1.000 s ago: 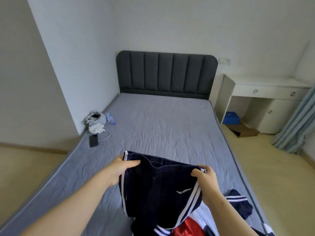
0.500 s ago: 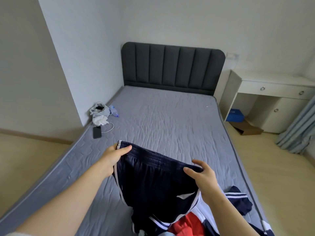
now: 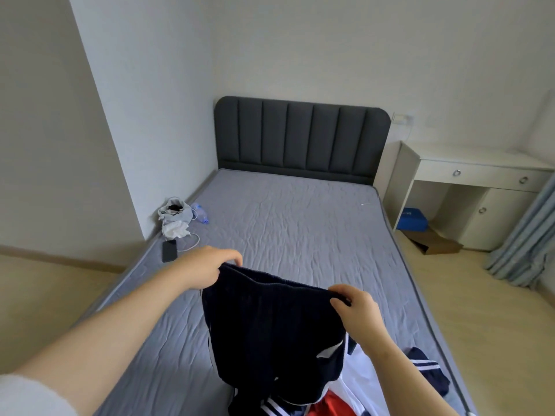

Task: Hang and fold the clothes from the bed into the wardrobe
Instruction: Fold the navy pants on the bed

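Dark navy shorts (image 3: 270,331) with white side stripes hang by their waistband above the foot of the grey bed (image 3: 294,223). My left hand (image 3: 207,265) grips the waistband's left corner and my right hand (image 3: 357,310) pinches its right corner. Beneath the shorts lies a pile of clothes (image 3: 354,397), navy, white and red, at the bed's near right corner. The wardrobe is out of view.
A black phone (image 3: 169,250) on a white cable, a small grey bag (image 3: 175,210) with white tissue and a plastic bottle (image 3: 200,213) lie by the bed's left edge. A white desk (image 3: 474,175) stands at right, a blue box (image 3: 412,219) under it; curtain (image 3: 528,235) far right.
Both hands have lifted the shorts higher and spread the waistband out flat. My head has tilted up, showing more wall above the headboard.
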### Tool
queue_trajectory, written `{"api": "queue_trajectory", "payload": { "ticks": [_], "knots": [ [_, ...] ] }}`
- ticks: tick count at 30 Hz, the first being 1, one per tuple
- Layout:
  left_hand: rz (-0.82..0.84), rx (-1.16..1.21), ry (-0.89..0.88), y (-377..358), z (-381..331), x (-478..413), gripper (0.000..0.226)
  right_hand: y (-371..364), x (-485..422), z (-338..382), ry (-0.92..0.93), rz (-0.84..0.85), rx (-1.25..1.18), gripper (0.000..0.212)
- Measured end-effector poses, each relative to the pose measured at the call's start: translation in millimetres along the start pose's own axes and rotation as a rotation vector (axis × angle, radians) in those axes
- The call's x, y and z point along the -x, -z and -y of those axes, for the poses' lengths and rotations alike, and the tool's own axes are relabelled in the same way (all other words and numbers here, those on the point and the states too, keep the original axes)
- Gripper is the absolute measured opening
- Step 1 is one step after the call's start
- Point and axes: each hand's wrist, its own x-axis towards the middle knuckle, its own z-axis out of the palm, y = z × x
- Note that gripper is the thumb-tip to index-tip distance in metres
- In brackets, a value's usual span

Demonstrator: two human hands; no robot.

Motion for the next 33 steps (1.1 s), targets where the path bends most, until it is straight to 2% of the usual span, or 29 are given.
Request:
{"api": "queue_trajectory", "payload": {
  "ticks": [3,6,8,10,12,14,16,18,21,24,25,27,29,31,33],
  "knots": [
    [-0.072,-0.226,-0.007,-8,-16,-2,0.034,-4,-2,3,0.003,0.053,0.182,0.03],
    [-0.124,-0.118,0.024,-23,-19,-5,0.025,-8,-4,1,-0.037,0.023,0.232,0.026],
    [-0.132,-0.009,0.045,-27,-17,-5,0.027,-10,-4,1,-0.087,0.012,0.234,0.024],
    [-0.137,-0.023,-0.004,-27,-17,-3,0.024,-10,-4,1,-0.119,0.005,0.208,0.019],
    [-0.063,-0.091,-0.047,-23,-17,0,0.035,-7,-3,3,-0.1,0.042,0.251,0.01],
    [0.024,-0.094,-0.076,-19,-16,0,0.043,-6,-3,4,-0.048,0.113,0.361,0.025],
    [0.047,0.007,-0.094,-15,-18,-1,0.032,-7,-4,7,0.057,0.142,0.47,0.037],
    [0.041,0.135,-0.111,-11,-20,-2,0.021,-9,-5,12,0.169,0.118,0.508,0.034],
    [0.016,0.268,-0.117,-5,-19,-1,0.017,-9,-5,17,0.29,0.1,0.412,0.034],
    [-0.059,0.281,-0.091,-1,-16,-1,0.017,-8,-4,21,0.358,0.165,0.462,0.057],
    [-0.081,0.258,-0.087,0,-16,-2,0.02,-9,-4,22,0.367,0.184,0.571,0.058],
    [-0.098,0.195,-0.089,1,-16,-2,0.026,-12,-4,25,0.389,0.158,0.815,0.044],
    [-0.1,0.151,-0.092,1,-16,-2,0.028,-13,-5,27,0.407,0.104,0.919,0.036],
    [-0.104,0.116,-0.099,0,-15,-1,0.031,-14,-6,25,0.403,0.14,0.812,0.027],
    [-0.077,0.137,-0.094,1,-13,0,0.035,-13,-5,28,0.321,0.277,0.541,0.025]
  ]
}}
